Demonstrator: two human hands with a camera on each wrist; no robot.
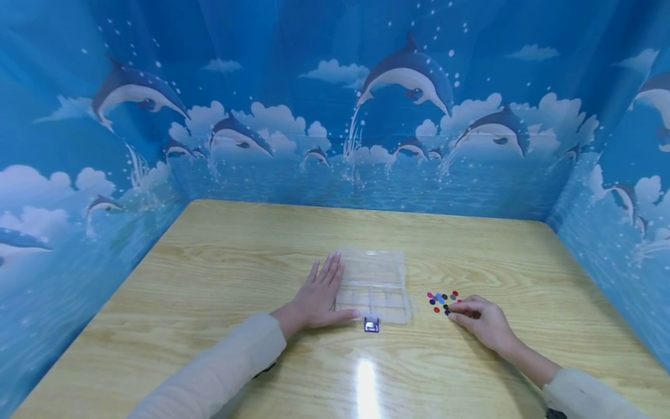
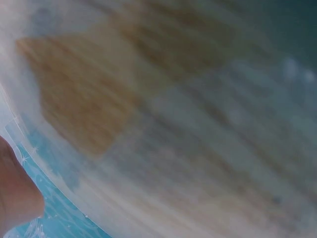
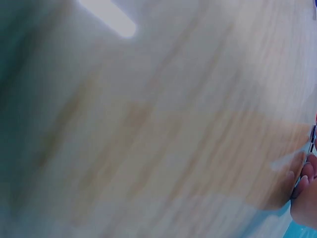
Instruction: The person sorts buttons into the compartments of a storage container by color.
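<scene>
In the head view my left hand (image 1: 320,295) lies flat with fingers spread along the left edge of a clear plastic compartment box (image 1: 387,299). The box's lid (image 1: 374,267) is folded back, away from me. Its thumb points toward a small shiny purple-blue square piece (image 1: 371,325) at the box's front edge. My right hand (image 1: 487,323) is at the near side of a cluster of small coloured discs (image 1: 439,298), thumb and forefinger pinching a dark disc (image 1: 447,312). In the right wrist view the curled fingertips (image 3: 307,171) show only at the edge.
A wood-grain table (image 1: 235,250) carries everything, with a bright light reflection near its front. A blue dolphin-print curtain (image 1: 293,116) closes off the back and both sides. The left wrist view is mostly blurred table surface.
</scene>
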